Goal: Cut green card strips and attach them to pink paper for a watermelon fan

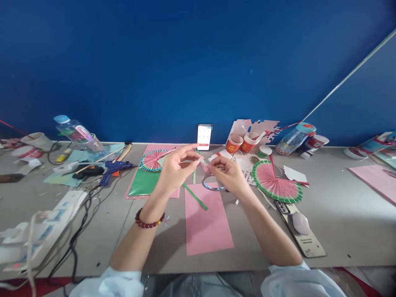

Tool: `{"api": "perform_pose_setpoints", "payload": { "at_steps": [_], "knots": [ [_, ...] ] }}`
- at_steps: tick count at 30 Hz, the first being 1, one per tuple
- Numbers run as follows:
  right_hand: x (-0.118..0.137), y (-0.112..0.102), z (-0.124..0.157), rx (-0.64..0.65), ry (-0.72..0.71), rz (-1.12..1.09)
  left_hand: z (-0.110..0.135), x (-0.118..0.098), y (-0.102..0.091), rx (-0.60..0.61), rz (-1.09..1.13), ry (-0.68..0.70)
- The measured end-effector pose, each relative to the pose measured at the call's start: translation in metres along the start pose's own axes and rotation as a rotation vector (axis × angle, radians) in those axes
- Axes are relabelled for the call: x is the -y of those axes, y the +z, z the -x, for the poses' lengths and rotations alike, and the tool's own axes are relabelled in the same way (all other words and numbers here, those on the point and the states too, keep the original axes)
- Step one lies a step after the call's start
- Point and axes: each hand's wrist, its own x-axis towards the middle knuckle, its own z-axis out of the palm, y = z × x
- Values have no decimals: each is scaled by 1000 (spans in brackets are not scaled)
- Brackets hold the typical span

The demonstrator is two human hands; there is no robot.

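My left hand (175,167) and my right hand (227,173) meet above the grey table (340,214), both pinching a thin pale strip (202,163) that runs between their fingertips. A roll of double-sided tape (213,185) hangs under my right hand, held by its fingers. Below the hands lies a pink paper sheet (206,218) with a green paper strip (195,196) across its top left corner. A dark red bead bracelet (149,222) is on my left wrist.
A watermelon paper fan (276,183) lies to the right, a half-made fan (153,160) on green paper (144,185) to the left. Paper cups (241,143), a phone (204,137), a blue glue gun (116,169), a power strip (46,231) with cables, bottles and a ruler (305,237) lie around.
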Motion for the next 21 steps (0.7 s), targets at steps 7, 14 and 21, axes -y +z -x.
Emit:
{"api": "perform_pose_setpoints", "payload": {
  "at_steps": [7, 14, 21],
  "knots": [
    [-1, 0, 0, 1, -1, -7, 1, -1, 0, 9, 31, -14],
    [0, 0, 0, -4, -18, 0, 0, 1, 2, -17, 41, -8],
    [0, 1, 0, -19, -30, 24, -1, 2, 4, -60, 59, -29]
  ]
}}
